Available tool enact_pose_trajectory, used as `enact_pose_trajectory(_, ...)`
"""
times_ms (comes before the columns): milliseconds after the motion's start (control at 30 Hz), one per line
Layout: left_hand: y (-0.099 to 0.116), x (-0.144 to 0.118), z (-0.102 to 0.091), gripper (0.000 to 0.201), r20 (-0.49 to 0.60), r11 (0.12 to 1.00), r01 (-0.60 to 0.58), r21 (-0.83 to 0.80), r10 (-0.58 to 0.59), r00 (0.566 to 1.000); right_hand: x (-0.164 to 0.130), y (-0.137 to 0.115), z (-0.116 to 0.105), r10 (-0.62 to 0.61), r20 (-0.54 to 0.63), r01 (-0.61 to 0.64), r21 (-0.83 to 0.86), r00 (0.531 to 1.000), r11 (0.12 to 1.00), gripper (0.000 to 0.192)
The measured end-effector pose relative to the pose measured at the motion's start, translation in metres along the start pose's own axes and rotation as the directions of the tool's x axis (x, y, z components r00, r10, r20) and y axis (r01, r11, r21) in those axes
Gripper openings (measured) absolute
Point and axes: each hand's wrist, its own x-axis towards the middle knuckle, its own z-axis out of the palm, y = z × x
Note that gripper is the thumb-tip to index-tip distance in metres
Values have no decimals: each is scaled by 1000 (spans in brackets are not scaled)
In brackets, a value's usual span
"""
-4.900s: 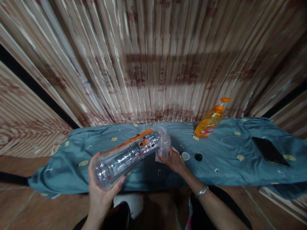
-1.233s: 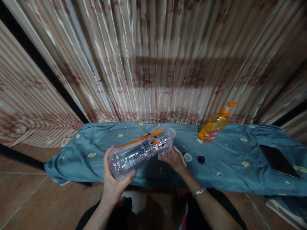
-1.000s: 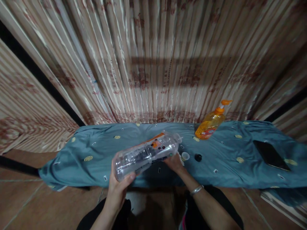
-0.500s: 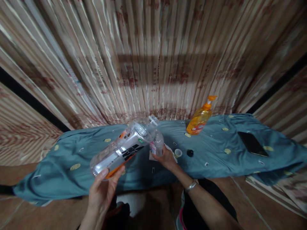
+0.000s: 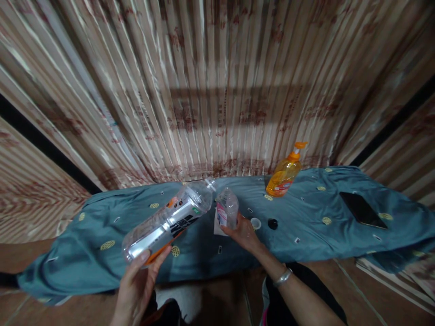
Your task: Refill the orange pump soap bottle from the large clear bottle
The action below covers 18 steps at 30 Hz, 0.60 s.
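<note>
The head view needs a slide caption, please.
Left hand holds large, cylindrical clear plastic bottle; right hand holds small clear plastic bottle.

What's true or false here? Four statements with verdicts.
1. The left hand holds a large clear plastic bottle with a silver label. True.
2. The right hand is empty. False: it holds a small clear plastic bottle.
3. A round black plastic cap lies right of a round white lid. True.
4. A flat black rectangular slab lies at the teal patterned cloth's left end. False: it lies toward the right end.
</note>
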Motion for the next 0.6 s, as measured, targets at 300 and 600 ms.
enact_pose_trajectory(300,-3,8,-15,82,13,999,-14,36,14,1000,-2,-17,-4,-27,34,30,-79,999,996,56)
enact_pose_trajectory(600,0,7,-14,83,14,996,-21,85,20,1000,-2,-28,-7,-5,116,19,-122,993,992,61)
